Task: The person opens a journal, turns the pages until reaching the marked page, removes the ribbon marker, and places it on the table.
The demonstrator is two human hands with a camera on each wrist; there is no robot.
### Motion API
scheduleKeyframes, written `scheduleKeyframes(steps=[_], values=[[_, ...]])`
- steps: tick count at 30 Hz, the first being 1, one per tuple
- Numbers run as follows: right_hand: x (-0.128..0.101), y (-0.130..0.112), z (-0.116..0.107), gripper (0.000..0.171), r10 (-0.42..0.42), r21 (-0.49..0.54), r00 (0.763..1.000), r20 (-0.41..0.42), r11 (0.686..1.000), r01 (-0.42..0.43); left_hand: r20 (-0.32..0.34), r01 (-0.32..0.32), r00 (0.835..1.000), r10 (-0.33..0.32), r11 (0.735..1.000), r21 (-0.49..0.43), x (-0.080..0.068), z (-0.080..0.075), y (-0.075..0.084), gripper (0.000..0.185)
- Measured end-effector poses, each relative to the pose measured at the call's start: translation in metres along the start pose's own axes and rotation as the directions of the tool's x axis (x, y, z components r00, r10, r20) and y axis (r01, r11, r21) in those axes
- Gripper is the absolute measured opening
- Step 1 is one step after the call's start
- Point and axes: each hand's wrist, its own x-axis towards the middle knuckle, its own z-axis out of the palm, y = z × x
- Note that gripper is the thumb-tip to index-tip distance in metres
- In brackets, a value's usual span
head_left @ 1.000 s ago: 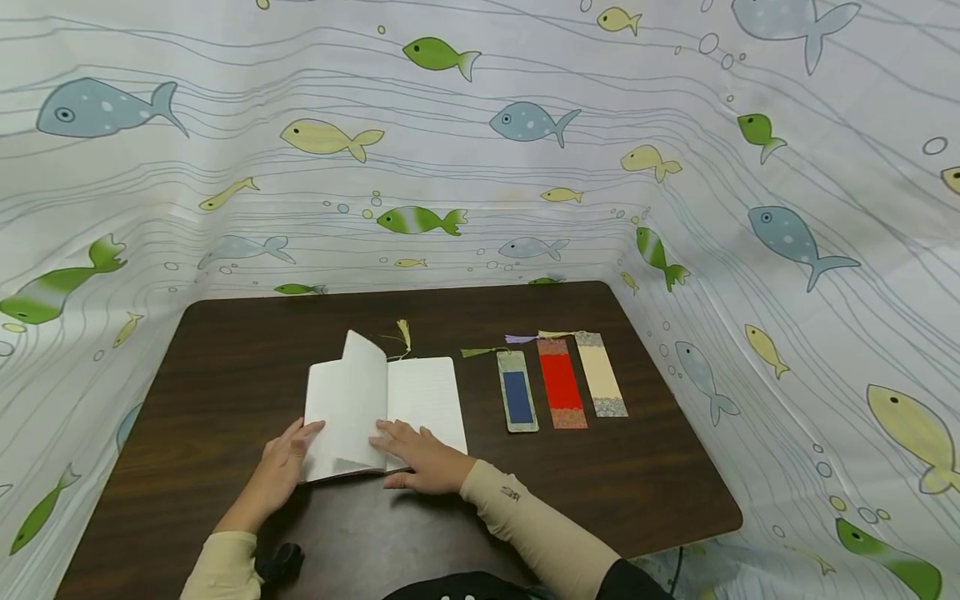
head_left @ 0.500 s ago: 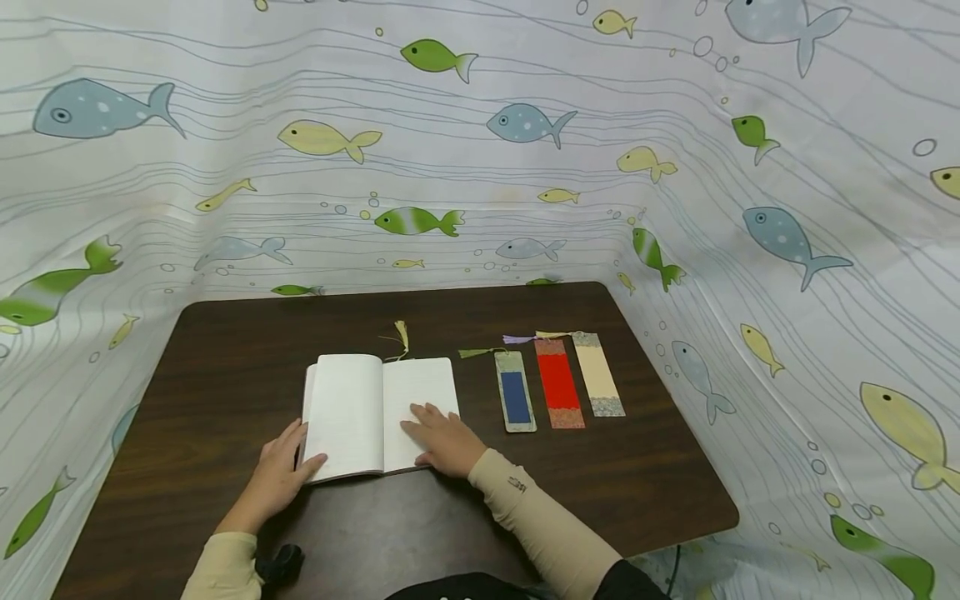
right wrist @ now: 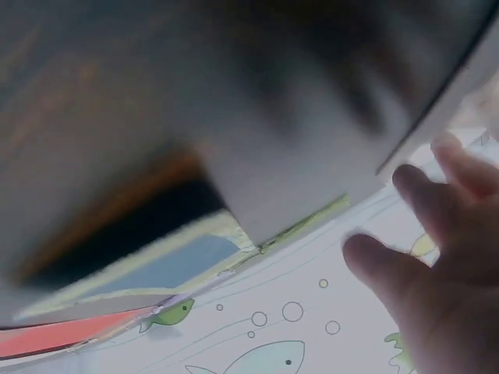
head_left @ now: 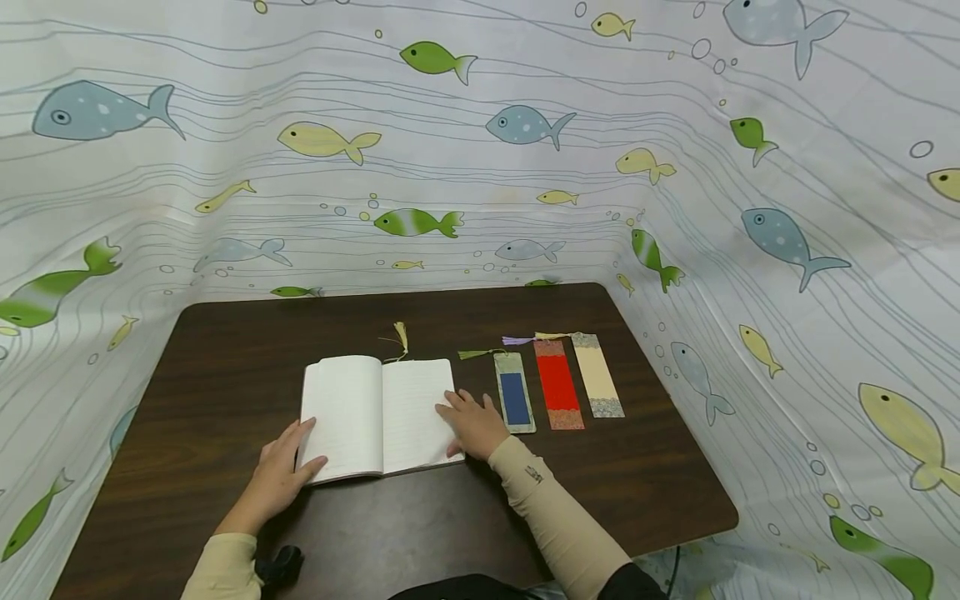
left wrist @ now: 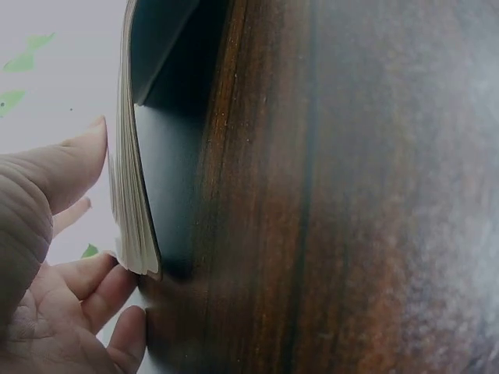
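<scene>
On a dark wooden desk point(head_left: 225, 358) lies an open notebook point(head_left: 378, 415), its lined pages too faint to read. A left hand point(head_left: 279, 477) rests flat-fingered on its lower left corner; a right hand point(head_left: 472, 425), fingers straight, touches the right page's edge. Just beside lie blue point(head_left: 516, 398), red point(head_left: 558, 383) and cream point(head_left: 598, 375) bookmarks, without legible writing.

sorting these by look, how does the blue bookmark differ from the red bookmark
The blue bookmark has a blue panel in a pale green border; the red bookmark is red with patterned ends. The blue one lies nearer the open notebook, beside the right hand; the red lies farther right. Both lie flat, tassels at their far ends.
</scene>
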Motion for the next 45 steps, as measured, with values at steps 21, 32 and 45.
scheduleKeyframes(steps=[21, 32, 45], values=[[0.006, -0.074, -0.006, 0.073, -0.203, 0.524, 0.978, -0.056, 0.827, 0.202, -0.021, -0.005, 1.000, 0.004, 0.999, -0.040, 0.000, -0.002, 0.002, 0.055], [0.006, -0.076, -0.006, 0.053, -0.301, 0.347, 0.952, 0.046, 0.899, 0.268, -0.025, 0.007, 1.000, -0.007, 1.000, 0.002, 0.002, -0.003, 0.002, 0.070], [-0.002, -0.015, 0.001, 0.079, -0.035, 0.182, 0.990, 0.135, 0.983, 0.010, -0.021, -0.037, 0.999, 0.038, 0.999, 0.031, 0.002, -0.001, 0.001, 0.069]])
